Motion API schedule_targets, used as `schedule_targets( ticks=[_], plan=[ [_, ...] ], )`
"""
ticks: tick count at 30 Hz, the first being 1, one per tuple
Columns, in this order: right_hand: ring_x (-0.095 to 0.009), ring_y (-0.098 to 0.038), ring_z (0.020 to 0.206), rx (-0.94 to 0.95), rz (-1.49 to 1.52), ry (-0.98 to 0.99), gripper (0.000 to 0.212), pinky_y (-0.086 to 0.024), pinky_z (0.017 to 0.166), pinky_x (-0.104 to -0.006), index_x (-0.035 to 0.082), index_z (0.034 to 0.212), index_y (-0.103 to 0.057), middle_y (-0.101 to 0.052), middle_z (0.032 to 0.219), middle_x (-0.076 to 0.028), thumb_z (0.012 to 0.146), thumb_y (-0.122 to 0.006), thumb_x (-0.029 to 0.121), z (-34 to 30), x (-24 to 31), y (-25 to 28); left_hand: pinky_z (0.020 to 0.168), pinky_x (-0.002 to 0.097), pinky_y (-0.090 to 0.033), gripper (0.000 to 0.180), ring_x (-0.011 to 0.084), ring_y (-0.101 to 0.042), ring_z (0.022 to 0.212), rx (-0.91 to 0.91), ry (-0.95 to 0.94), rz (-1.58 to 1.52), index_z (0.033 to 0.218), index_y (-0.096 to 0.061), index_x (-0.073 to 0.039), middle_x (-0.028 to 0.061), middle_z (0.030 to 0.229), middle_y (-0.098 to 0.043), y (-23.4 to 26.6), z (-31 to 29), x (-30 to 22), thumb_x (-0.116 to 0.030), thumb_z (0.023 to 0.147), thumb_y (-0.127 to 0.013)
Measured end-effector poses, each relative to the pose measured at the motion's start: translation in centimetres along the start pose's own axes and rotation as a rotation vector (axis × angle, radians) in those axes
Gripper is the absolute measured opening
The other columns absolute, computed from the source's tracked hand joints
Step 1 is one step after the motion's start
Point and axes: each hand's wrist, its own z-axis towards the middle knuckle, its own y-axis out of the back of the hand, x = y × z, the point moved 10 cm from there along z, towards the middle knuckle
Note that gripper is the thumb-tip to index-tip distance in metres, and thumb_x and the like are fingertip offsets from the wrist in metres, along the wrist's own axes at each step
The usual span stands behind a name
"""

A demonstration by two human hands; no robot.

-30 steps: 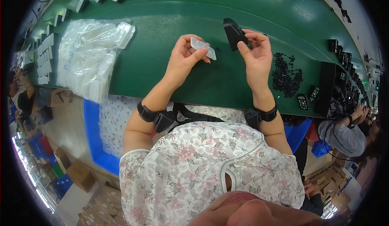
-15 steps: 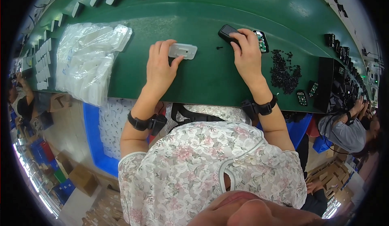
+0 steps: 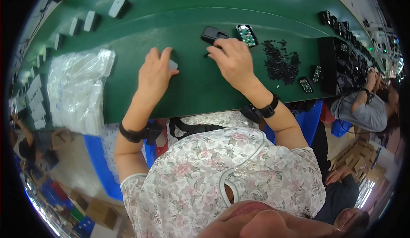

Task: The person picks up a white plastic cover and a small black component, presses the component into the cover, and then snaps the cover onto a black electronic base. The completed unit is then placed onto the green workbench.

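Note:
My left hand (image 3: 156,73) is closed over a pale translucent plastic cover (image 3: 173,65), which mostly hides under the palm; one end shows between finger and thumb. My right hand (image 3: 235,61) hovers low over the table, thumb and index finger apart. Beside its thumb tip lies a small black part (image 3: 206,55). Just beyond those fingers a black plastic case (image 3: 212,34) rests on the green table, apart from the hand as far as I can see. Right of that case sits an open device with a green circuit board (image 3: 247,35).
A clear bag of white covers (image 3: 77,88) lies at left. Small black parts (image 3: 279,63) are heaped at right, near two small boards (image 3: 306,84) and a black box (image 3: 328,65). White cases (image 3: 90,21) line the far left. Other people work at both sides.
The view has shifted, so the table's things appear further left. My right hand has come off the black case toward the small black part. My left hand now covers more of the cover.

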Motion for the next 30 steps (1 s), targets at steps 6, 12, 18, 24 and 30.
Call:
schedule_targets(
  ticks=[6,12,18,24,30],
  plan=[
    [-0.028,-0.054,0.084,-0.058,-0.249,-0.576,0.027,-0.046,0.072,-0.0370,0.005,0.098,-0.061,-0.057,0.090,-0.010,0.075,-0.072,0.016,-6.5,-11.3,6.8,0.063,0.0382,-0.049,0.038,0.0309,-0.059,0.075,0.013,0.028,-0.253,0.093,-0.052,-0.005,0.0134,0.086,-0.053,-0.4,-0.4,1.4,-0.019,0.068,-0.078],
    [-0.024,-0.055,0.073,0.047,-0.136,-0.658,0.019,-0.046,0.068,-0.0337,0.004,0.092,-0.062,-0.056,0.084,-0.008,0.077,-0.069,0.013,-9.3,-14.6,4.9,0.046,0.0239,-0.043,0.014,0.0100,-0.055,0.057,0.239,0.429,-0.899,0.091,-0.053,-0.001,0.0082,0.084,-0.059,-3.6,0.0,0.9,-0.008,0.085,-0.064],
    [-0.025,-0.056,0.074,-0.050,-0.103,-0.610,0.015,-0.046,0.066,-0.0341,0.003,0.085,-0.060,-0.056,0.083,-0.008,0.077,-0.069,0.011,-8.1,-13.1,6.4,0.048,0.0202,-0.044,0.013,0.0104,-0.058,0.061,0.039,0.145,-1.069,0.101,-0.060,0.004,0.0073,0.087,-0.055,-2.6,0.1,-1.1,-0.001,0.090,-0.055],
    [-0.022,-0.056,0.067,-0.054,0.041,-0.744,0.017,-0.046,0.061,-0.0314,0.001,0.086,-0.057,-0.057,0.075,-0.008,0.077,-0.070,0.009,-9.0,-14.1,6.4,0.045,0.0191,-0.041,0.016,0.0089,-0.057,0.058,0.011,0.225,-1.144,0.105,-0.060,0.001,0.0059,0.085,-0.057,-2.2,-0.6,-2.0,-0.001,0.091,-0.054],
    [-0.014,-0.054,0.061,-0.077,0.143,-0.870,0.015,-0.046,0.058,-0.0258,-0.001,0.086,-0.059,-0.059,0.070,-0.006,0.079,-0.069,0.007,-9.8,-14.9,6.5,0.043,0.0189,-0.040,0.014,0.0085,-0.056,0.055,0.030,0.242,-1.214,0.103,-0.060,0.001,0.0061,0.083,-0.058,-3.3,-0.9,-2.2,0.001,0.090,-0.053]
  ],
)
